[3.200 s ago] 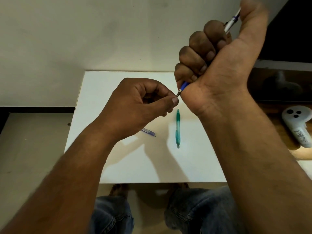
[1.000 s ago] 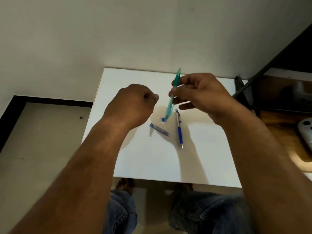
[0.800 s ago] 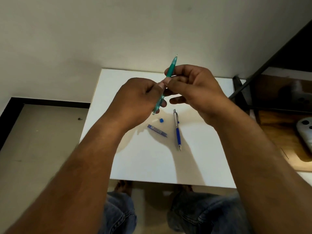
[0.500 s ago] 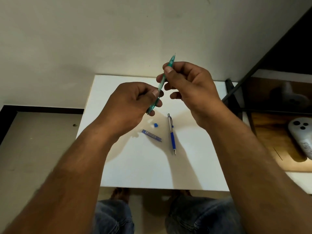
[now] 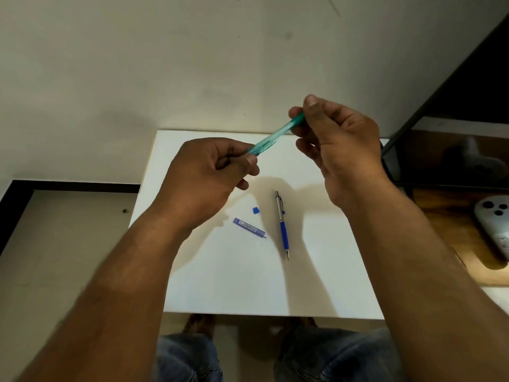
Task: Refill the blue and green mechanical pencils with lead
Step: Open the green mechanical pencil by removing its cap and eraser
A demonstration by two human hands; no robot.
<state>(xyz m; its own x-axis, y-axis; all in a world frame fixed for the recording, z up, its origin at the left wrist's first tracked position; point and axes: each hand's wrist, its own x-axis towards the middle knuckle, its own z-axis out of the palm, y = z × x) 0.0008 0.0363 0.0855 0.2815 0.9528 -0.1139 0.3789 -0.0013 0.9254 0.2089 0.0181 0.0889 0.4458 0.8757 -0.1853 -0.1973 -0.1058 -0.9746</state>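
Note:
Both hands hold the green mechanical pencil [image 5: 271, 138] in the air above the white table [image 5: 248, 285]. My right hand [image 5: 336, 150] pinches its upper, darker green end between thumb and fingers. My left hand [image 5: 209, 175] grips its lower end, which is hidden inside the fingers. The pencil slants from lower left to upper right. On the table lies the blue mechanical pencil [image 5: 282, 224], tip toward me. Left of it rest a small blue lead tube [image 5: 248, 227] and a tiny blue cap [image 5: 256, 210].
A pale wall rises behind the table. To the right stands a dark shelf frame [image 5: 413, 119] over a wooden surface with a white controller [image 5: 493, 221]. My knees in jeans [image 5: 330, 357] show below the table's near edge.
The green pencil has tilted from nearly upright to a flatter slant. My right hand shifted to the right along it and my left hand closed over its lower end.

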